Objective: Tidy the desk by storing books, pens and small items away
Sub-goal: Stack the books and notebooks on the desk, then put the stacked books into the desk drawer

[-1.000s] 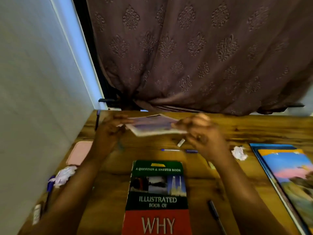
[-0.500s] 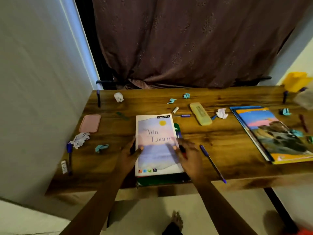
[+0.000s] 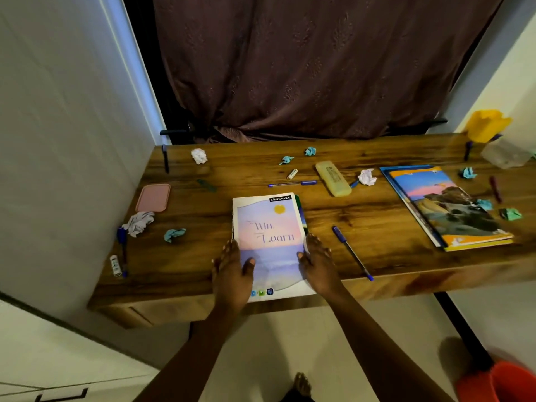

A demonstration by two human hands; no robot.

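A pastel notebook (image 3: 269, 227) lies on a green book (image 3: 300, 208) at the front edge of the wooden desk (image 3: 377, 227); only the green book's right edge shows. My left hand (image 3: 233, 268) holds the stack's left side, thumb on the cover. My right hand (image 3: 317, 264) holds its right side the same way. Two picture books (image 3: 446, 207) lie stacked at the right. Blue pens (image 3: 352, 252) (image 3: 291, 184) and a yellow pencil case (image 3: 333, 178) lie behind and beside the stack.
Crumpled paper balls (image 3: 199, 155) (image 3: 174, 235) (image 3: 367, 177) are scattered over the desk. A pink lid (image 3: 153, 197) and a glue stick (image 3: 115, 265) sit at the left, a yellow container (image 3: 487, 124) at the far right. A wall bounds the left, a curtain the back.
The notebook came down from mid-air onto the green book. Both hands now grip the stack's sides, and it sits squarer. The view pulled back from the desk.
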